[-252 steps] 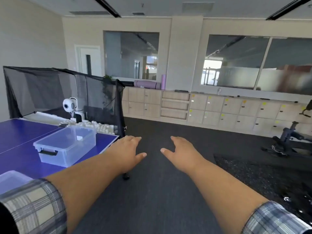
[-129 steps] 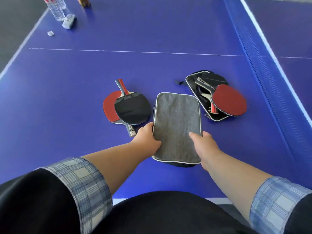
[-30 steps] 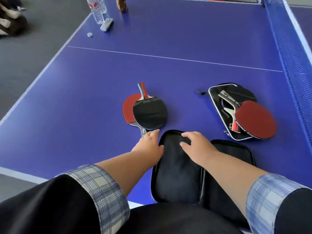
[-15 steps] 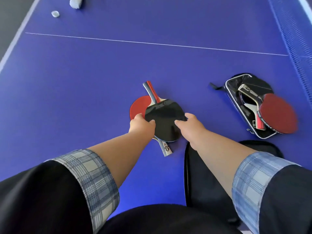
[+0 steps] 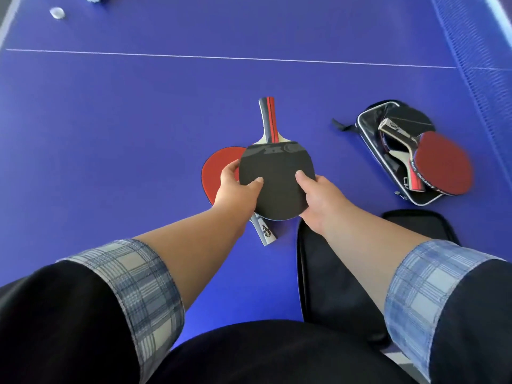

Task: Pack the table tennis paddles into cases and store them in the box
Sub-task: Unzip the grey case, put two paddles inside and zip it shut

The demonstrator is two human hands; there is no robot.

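Both hands hold a black-faced paddle (image 5: 277, 178) by the edges of its blade, handle pointing away from me: my left hand (image 5: 235, 189) on its left edge, my right hand (image 5: 318, 198) on its right edge. Under it a red-faced paddle (image 5: 216, 173) lies on the blue table (image 5: 110, 120), its handle pointing toward me. An opened black case (image 5: 329, 278) lies flat near the table's front edge, under my right forearm. Farther right a second open case (image 5: 371, 128) holds two paddles, one with its red face (image 5: 443, 167) up.
The blue net (image 5: 482, 65) runs along the right side. A small white cap (image 5: 57, 13) lies at the far left near the table edge. A white line crosses the table beyond the paddles. No box is in view.
Both hands left the opened black case and reached to the stacked paddles. They now grip the black-faced paddle, which sits slightly higher and more upright than half a second ago.
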